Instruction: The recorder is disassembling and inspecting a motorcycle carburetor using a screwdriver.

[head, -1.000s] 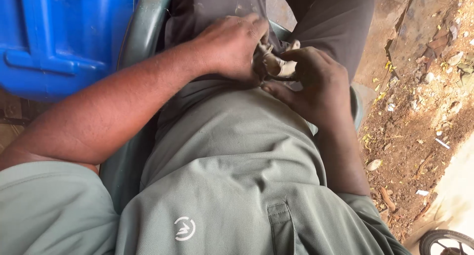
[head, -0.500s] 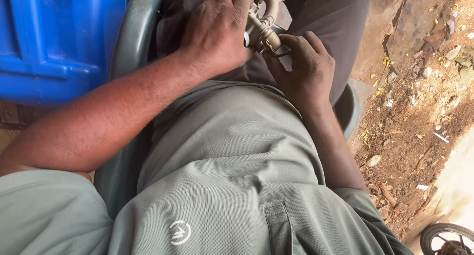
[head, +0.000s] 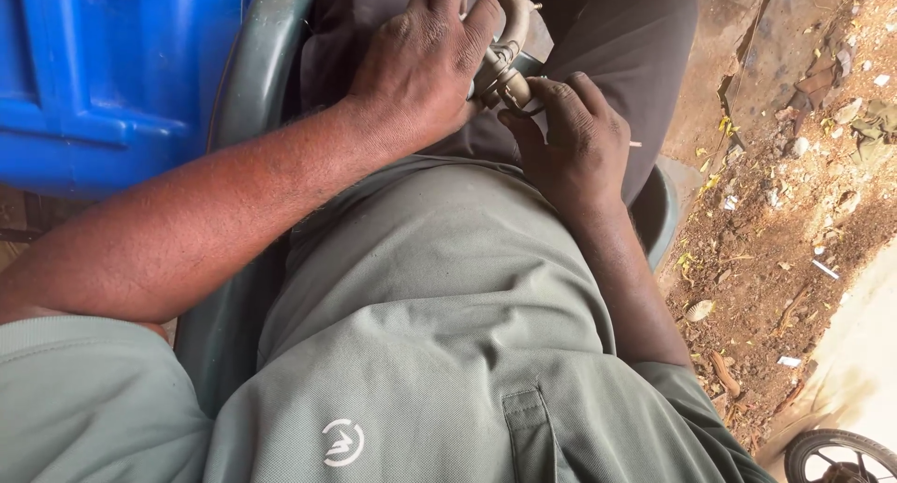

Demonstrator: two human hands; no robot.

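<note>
Grey-green shirt (head: 448, 352) with small white round logo, bright blue plastic container (head: 103, 72), dull green chair (head: 252, 100), reddish-brown soil (head: 794, 212)

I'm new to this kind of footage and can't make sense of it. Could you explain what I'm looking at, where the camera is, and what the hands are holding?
The camera sits on the person's head and looks down, so you see their own chest, lap and arms. There is no machine here, only two bare hands. The person wears a grey-green shirt and sits in a dark green plastic chair. The left hand and the right hand both grip a small metal pipe fitting over the lap; much of it is hidden by the fingers. A blue plastic container stands to the left. On the right is bare earth strewn with dry leaves and scraps, and a small wheel shows at the bottom corner.
</note>
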